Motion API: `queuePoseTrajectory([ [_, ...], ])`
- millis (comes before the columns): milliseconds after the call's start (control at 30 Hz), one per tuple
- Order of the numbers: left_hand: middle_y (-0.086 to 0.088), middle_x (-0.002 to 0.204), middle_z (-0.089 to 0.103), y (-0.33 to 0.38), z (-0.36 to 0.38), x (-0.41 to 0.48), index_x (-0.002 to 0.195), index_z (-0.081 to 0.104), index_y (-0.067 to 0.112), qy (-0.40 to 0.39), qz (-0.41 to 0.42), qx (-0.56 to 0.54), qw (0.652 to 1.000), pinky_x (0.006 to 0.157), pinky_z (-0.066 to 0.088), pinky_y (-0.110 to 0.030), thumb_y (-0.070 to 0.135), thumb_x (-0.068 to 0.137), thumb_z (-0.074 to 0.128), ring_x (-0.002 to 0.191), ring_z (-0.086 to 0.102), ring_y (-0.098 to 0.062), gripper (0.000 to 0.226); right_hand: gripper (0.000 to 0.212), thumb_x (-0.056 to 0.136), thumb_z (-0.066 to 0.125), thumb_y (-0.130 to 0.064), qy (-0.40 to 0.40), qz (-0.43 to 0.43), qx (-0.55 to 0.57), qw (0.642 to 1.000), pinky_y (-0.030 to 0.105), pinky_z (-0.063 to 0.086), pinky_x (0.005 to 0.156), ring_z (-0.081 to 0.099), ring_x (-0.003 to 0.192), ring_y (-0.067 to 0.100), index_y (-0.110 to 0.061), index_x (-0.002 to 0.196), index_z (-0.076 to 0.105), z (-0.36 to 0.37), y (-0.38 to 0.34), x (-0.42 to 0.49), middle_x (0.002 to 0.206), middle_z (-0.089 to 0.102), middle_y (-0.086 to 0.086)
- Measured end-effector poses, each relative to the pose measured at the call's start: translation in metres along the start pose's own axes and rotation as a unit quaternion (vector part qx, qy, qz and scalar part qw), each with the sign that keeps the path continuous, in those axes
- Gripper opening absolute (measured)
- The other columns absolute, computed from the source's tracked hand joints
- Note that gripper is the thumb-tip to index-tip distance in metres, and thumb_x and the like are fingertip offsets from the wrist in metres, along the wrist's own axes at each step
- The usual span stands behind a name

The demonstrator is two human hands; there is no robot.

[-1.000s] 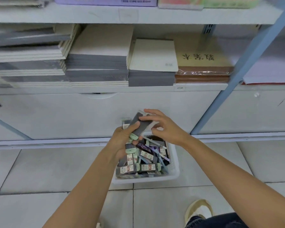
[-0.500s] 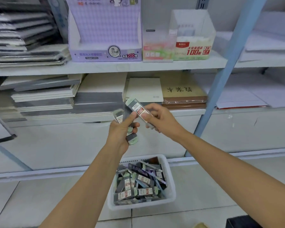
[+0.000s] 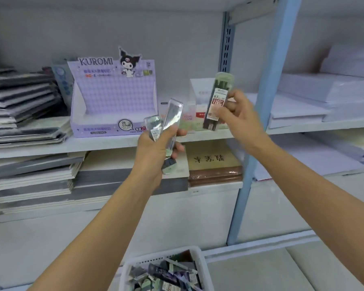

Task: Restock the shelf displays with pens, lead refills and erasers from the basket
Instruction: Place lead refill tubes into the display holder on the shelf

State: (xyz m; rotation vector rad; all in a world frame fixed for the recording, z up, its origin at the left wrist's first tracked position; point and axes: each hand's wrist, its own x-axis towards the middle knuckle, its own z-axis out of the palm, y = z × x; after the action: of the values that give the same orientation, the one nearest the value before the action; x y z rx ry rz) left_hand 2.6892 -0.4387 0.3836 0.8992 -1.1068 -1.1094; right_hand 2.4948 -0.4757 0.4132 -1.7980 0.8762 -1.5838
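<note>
Several refill cases [image 3: 172,120] sit gripped in the left hand [image 3: 156,150]; at two o'clock, the right hand [image 3: 237,116] clasps a single tube [image 3: 218,101].

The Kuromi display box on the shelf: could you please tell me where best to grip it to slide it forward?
Probably the low front lip, pinched from the front and above. The Kuromi display box stands upright with its tray open toward you, so that lip is free, while the tall header card looks thin and the notebook stacks sit close on its left.
</note>
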Motion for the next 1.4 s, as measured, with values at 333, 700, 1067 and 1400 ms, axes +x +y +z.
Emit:
queuePoseTrajectory([
  [333, -0.005, 0.078, 0.074, 0.023, 0.024, 0.054, 0.088, 0.075, 0.029, -0.001, 0.036, 0.012, 0.999, 0.050, 0.053, -0.026, 0.030, 0.091, 0.063, 0.052, 0.061, -0.010, 0.012, 0.032, 0.099, 0.049, -0.028, 0.002, -0.001, -0.268, 0.963, 0.018, 0.053, 0.068, 0.064, 0.083, -0.004, -0.022, 0.129, 0.042, -0.032, 0.013, 0.052, 0.102, 0.067, -0.011],
  [700, 0.010, 0.095, 0.075, 0.040, 0.030, 0.075, 0.102, 0.065, 0.025, 0.018, 0.074, 0.054, 0.996, 0.049, 0.050, -0.023, 0.029, 0.092, 0.062, 0.057, 0.066, -0.009, 0.011, 0.035, 0.097, 0.054, -0.020, -0.116, 0.111, -0.132, 0.978, 0.017, 0.055, 0.067, 0.072, 0.081, 0.013, -0.021, 0.132, 0.044, -0.058, -0.008, 0.076, 0.091, 0.075, 0.003],
  [1067, 0.003, 0.090, 0.075, 0.052, 0.033, 0.089, 0.092, 0.064, 0.029, 0.008, 0.049, 0.041, 0.998, 0.050, 0.051, -0.022, 0.027, 0.092, 0.061, 0.053, 0.060, -0.008, 0.003, 0.029, 0.084, 0.071, -0.009, -0.039, 0.062, -0.272, 0.960, 0.036, 0.060, 0.071, 0.070, 0.076, 0.018, -0.019, 0.109, 0.059, -0.022, 0.007, 0.133, 0.096, 0.070, 0.004],
  [1400, -0.001, 0.088, 0.076, 0.055, 0.028, 0.093, 0.098, 0.064, 0.024, -0.017, 0.026, 0.052, 0.998, 0.048, 0.050, -0.023, 0.026, 0.094, 0.060, 0.068, 0.057, -0.024, 0.006, 0.015, 0.099, 0.051, -0.021, -0.135, 0.090, -0.393, 0.905, 0.045, 0.059, 0.074, 0.071, 0.075, 0.024, -0.008, 0.102, 0.057, -0.012, 0.023, 0.141, 0.090, 0.070, 0.011],
])
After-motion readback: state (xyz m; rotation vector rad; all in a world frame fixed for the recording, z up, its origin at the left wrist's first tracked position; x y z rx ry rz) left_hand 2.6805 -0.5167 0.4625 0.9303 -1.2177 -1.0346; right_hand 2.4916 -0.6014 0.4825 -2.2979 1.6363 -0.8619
